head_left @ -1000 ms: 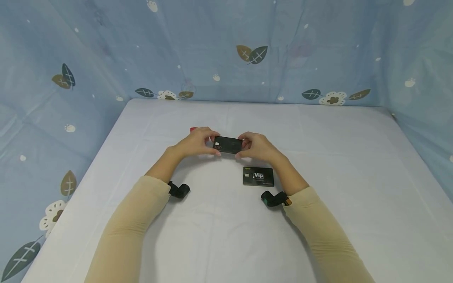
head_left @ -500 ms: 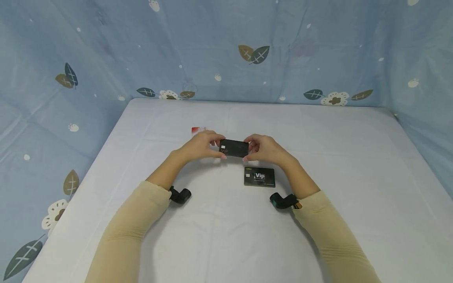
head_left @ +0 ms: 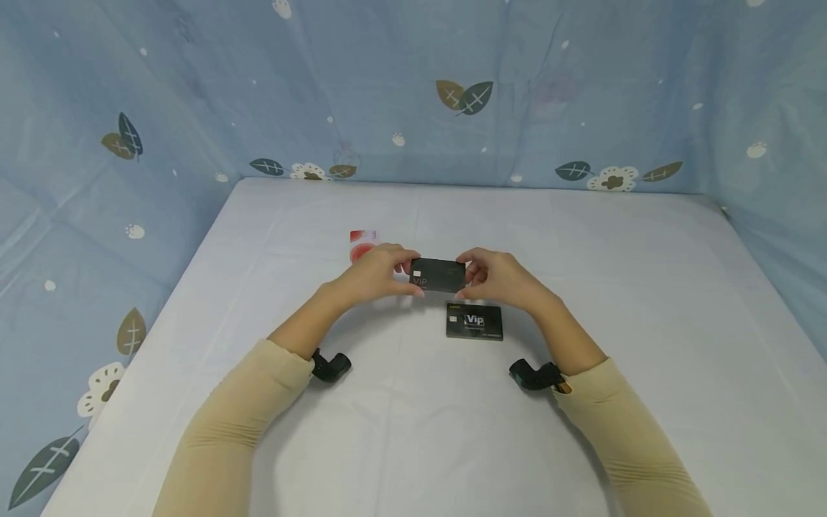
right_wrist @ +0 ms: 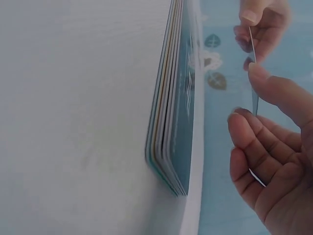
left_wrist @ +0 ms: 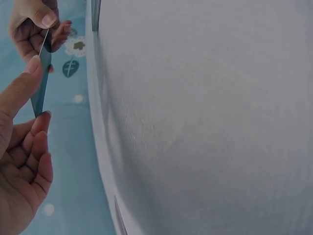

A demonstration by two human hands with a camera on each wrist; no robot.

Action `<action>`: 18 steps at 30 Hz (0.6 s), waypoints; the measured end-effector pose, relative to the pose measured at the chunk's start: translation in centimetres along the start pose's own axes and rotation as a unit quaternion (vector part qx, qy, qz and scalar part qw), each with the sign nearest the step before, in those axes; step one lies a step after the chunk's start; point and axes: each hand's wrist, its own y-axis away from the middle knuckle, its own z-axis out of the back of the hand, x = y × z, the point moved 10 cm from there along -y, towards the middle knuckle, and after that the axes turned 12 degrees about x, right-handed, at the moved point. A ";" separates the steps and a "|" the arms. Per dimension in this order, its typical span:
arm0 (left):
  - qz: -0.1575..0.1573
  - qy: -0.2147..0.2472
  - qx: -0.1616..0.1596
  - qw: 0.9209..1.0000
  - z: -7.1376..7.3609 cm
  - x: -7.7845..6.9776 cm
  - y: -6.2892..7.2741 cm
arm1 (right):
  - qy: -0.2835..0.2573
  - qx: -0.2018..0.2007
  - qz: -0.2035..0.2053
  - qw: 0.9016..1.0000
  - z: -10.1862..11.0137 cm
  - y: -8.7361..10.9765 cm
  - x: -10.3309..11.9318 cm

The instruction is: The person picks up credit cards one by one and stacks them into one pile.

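A black VIP card [head_left: 438, 276] is held above the table between both hands. My left hand [head_left: 380, 275] pinches its left end, thumb on the near edge and fingers on the far one. At the right end, my right hand [head_left: 500, 278] pinches it the same way. Just nearer than the held card lies a stack of cards [head_left: 474, 322], its top one black and lettered "Vip". In the right wrist view the layered edges of that stack [right_wrist: 168, 107] show several cards. The held card [right_wrist: 254, 93] appears there edge-on as one thin sheet.
Behind my left hand lies a red and white card [head_left: 363, 245], partly covered by that hand. White cloth covers the table [head_left: 388, 431]. A blue patterned curtain [head_left: 388, 86] hangs along the back and sides. Small black cameras sit at both wrists.
Both hands have moved right and slightly nearer with the black card, close to the stack. More of the red and white card shows behind the left hand.
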 end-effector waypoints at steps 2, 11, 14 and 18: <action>0.000 0.001 0.000 1.000 -0.1 -0.4 0.1 | 0.000 -0.003 0.001 1.000 0.1 0.3 0.0; -0.005 -0.004 0.002 1.000 -0.7 -2.0 0.2 | 0.024 -0.001 -0.003 1.000 0.2 2.1 0.1; -0.010 -0.007 -0.001 1.000 -0.9 -2.6 0.3 | 0.031 0.000 -0.004 1.000 0.2 2.6 0.0; -0.017 -0.002 -0.004 1.000 -1.1 -3.4 0.3 | 0.033 -0.003 -0.008 0.999 0.2 3.3 -0.3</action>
